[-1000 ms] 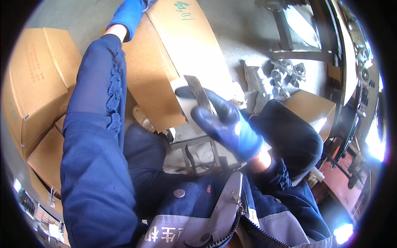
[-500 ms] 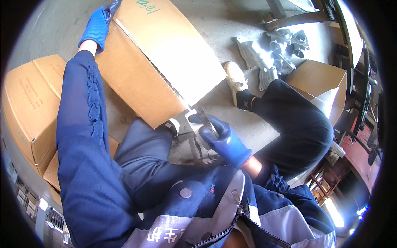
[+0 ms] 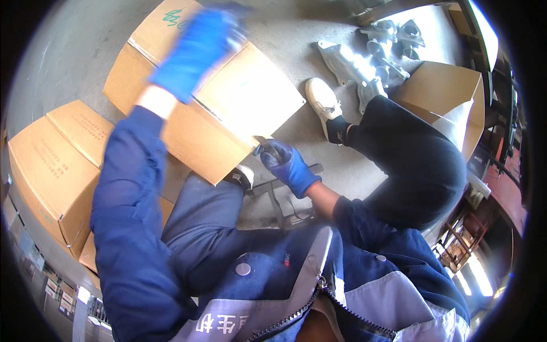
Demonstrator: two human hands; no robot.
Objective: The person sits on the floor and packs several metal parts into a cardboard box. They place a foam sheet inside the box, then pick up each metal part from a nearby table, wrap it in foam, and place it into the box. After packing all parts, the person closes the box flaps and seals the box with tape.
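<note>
A closed cardboard box [image 3: 199,137] lies tilted in front of me, with green marker on its top and a seam along its length. Over its top face is my left hand [image 3: 196,54] in a blue glove, smeared by motion, so its fingers do not show clearly. My right hand [image 3: 288,168], also gloved in blue, is by the box's near right corner. Its fingers are wrapped round a dark flat metal tool [image 3: 268,147] whose end points toward that corner. The tool's exact kind cannot be made out.
Several silvery metal castings [image 3: 356,68] lie on the floor beyond my right foot. An open cardboard box [image 3: 439,85] stands at the right. More cartons [image 3: 57,171] are stacked at the left. A dark metal frame [image 3: 282,205] sits between my legs.
My left hand has left the box's far left edge and swung right, over its top. The box has shifted slightly. My right hand has moved a little forward with the tool.
</note>
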